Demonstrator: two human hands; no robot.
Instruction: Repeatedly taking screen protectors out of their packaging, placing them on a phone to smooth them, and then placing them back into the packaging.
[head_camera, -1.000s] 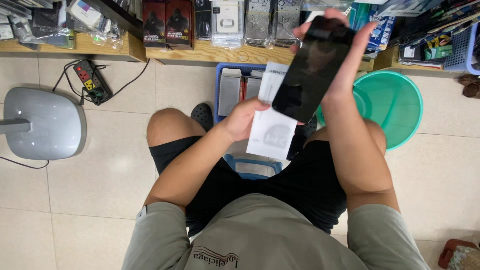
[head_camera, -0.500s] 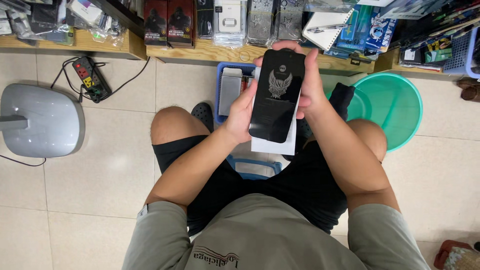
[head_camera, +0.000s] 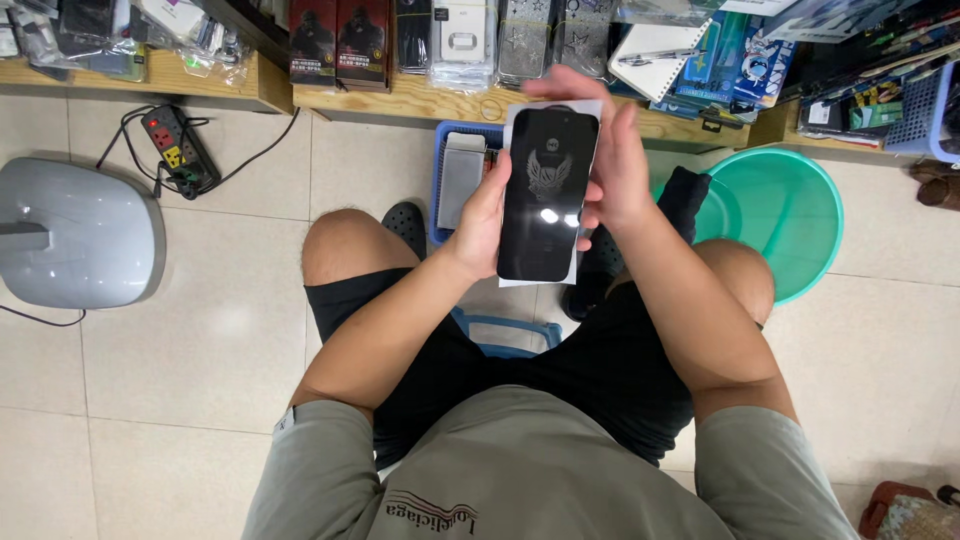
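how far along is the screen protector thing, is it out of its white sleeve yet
Looks done: the black screen protector lies on top of its white sleeve, mostly out of it. In hand: the left hand grips the left edge, the right hand the top and right side, both held over the lap. Left: no phone shows in the hands, so nothing is fitted yet; the sleeve is not yet set aside.

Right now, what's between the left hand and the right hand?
Head view: a black glossy panel on a white backing card, gripped by the left hand and right hand on opposite edges.

Black screen protector (head_camera: 547, 195) on white backing card (head_camera: 585, 112).
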